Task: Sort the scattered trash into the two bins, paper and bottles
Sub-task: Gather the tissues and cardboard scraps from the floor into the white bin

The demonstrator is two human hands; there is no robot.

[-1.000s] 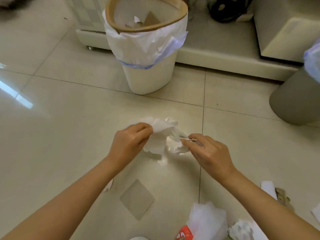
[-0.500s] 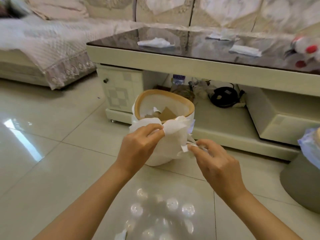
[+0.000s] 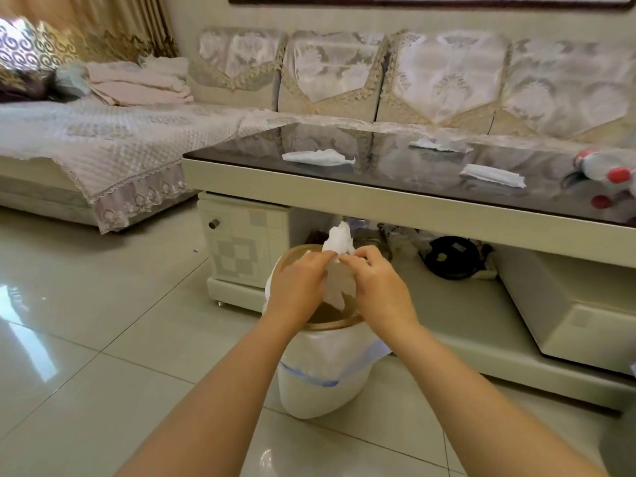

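Observation:
A crumpled white tissue [image 3: 339,241] is pinched between my left hand [image 3: 298,286] and my right hand [image 3: 378,287], directly above the open mouth of a white bin [image 3: 320,380]. The bin has a tan rim and a white liner, and brown cardboard shows inside it. Three flat tissues lie on the dark glass coffee table: one at the left [image 3: 318,157], one further back [image 3: 434,144] and one at the right [image 3: 493,175]. A plastic bottle with a red cap [image 3: 606,166] lies on the table's right end.
The coffee table [image 3: 395,201] stands just behind the bin, with a cluttered lower shelf and a small cabinet [image 3: 242,251] at its left. A sofa with lace covers runs along the back and left. Glossy tile floor [image 3: 103,339] surrounds the bin.
Both hands lifted the tissue from the floor up and forward over the bin's mouth and drew closer together. The view tilted up from the floor to the table and sofa.

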